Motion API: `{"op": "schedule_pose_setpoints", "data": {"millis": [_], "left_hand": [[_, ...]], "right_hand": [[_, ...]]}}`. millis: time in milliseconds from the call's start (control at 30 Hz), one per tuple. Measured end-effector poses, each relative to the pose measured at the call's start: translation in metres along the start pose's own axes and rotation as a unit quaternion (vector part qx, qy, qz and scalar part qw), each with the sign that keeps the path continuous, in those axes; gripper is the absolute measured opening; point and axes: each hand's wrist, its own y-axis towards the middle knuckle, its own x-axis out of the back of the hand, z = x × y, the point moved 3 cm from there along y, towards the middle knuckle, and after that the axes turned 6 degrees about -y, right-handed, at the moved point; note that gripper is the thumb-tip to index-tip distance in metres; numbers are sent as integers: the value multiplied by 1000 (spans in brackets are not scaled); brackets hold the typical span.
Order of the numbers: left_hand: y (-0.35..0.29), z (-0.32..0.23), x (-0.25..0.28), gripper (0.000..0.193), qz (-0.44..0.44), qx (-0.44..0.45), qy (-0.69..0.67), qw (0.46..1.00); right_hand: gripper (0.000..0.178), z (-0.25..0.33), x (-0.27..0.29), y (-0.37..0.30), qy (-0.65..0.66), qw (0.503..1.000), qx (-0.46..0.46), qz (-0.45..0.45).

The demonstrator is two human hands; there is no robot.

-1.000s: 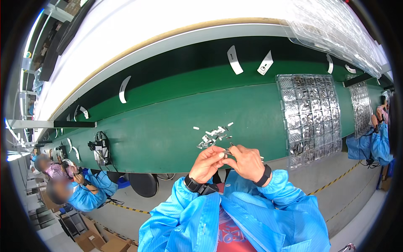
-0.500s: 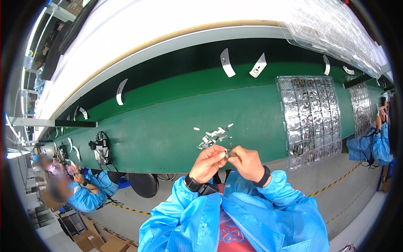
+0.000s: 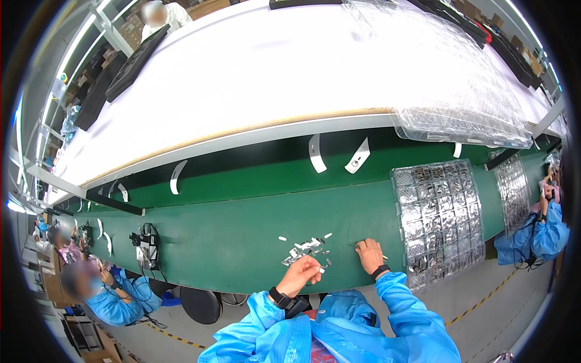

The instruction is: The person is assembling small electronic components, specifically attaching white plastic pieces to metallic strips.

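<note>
On the green bench [image 3: 230,224] lies a loose pile of small white and silvery metal parts [image 3: 305,247]. My left hand [image 3: 299,275] is just on the near side of it, thumb and fingers closed in a pinch on a small white part [image 3: 321,270]. Farther right, my right hand [image 3: 370,255] is low over the bench with its fingers curled. A thin dark tip [image 3: 355,245] sticks out at its left and a tan end shows at its right, like a thin tool; its kind is unclear.
A clear compartment tray [image 3: 439,218] with shiny packets stands to the right. Black equipment with cables [image 3: 146,248] sits at the left. A white shelf [image 3: 242,78] overhangs the bench's far side, carrying stacked clear trays [image 3: 466,115]. Co-workers in blue sit at both sides; a black stool [image 3: 201,305] stands below.
My hands were together near the pile and have parted. The right one moved right, down toward the bench; the left one keeps a pinch. The view has tilted up, showing more shelf.
</note>
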Motion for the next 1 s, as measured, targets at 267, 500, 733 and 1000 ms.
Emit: {"op": "schedule_pose_setpoints", "data": {"millis": [267, 500, 733, 1000], "left_hand": [[57, 6, -6, 13, -126, -77, 119, 982], [115, 1, -35, 13, -31, 21, 140, 989], [230, -63, -50, 28, -75, -226, 582, 778], [359, -95, -10, 40, -322, -136, 800, 488]], "right_hand": [[32, 92, 122, 36, 297, 947, 116, 17], [14, 45, 113, 41, 248, 966, 56, -45], [6, -14, 107, 36, 314, 939, -122, -62], [12, 9, 131, 16, 350, 918, -184, 11]]}}
